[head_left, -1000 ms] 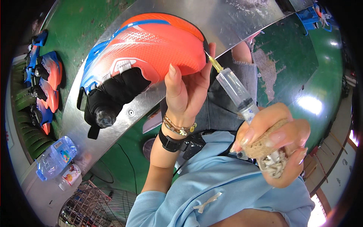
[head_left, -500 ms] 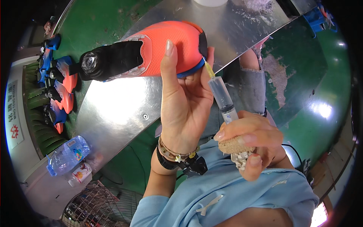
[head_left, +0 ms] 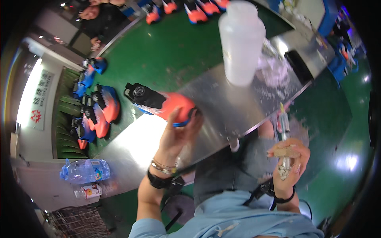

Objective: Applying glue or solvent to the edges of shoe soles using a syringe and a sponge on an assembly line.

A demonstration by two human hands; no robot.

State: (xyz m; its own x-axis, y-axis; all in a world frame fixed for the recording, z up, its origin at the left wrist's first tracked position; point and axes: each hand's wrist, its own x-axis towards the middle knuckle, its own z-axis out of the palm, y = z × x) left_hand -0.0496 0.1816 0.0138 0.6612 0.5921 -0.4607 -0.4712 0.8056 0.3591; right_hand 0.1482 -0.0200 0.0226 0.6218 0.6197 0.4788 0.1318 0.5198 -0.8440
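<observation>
My left hand (head_left: pixel 180 133) grips the toe of a coral-and-blue sneaker (head_left: pixel 173 104), thumb on top and fingers around the tip. The sneaker has a black collar with a shoe last in it, and hangs over the metal tabletop by the green surface. To the right, past the metal edge, my right hand (head_left: pixel 294 158) is closed around a clear syringe (head_left: pixel 283 122) pointing upward with a yellowish needle hub. A tan, sponge-like pad (head_left: pixel 286 152) and white crumpled material (head_left: pixel 283 170) surround its lower part. The needle is apart from the sneaker.
A white plastic jug (head_left: pixel 241 47) stands on the metal table (head_left: pixel 214 99), beside crumpled plastic (head_left: pixel 274 71) and a black flat object (head_left: pixel 298 66). More sneakers (head_left: pixel 106 104) line the green surface (head_left: pixel 170 51). A water bottle (head_left: pixel 85 170) lies at left. Another person (head_left: pixel 104 20) is at far left.
The needle tip has left the sneaker's toe edge, and my right hand has moved right with the syringe. My left hand has carried the sneaker farther away. The view has shifted upward.
</observation>
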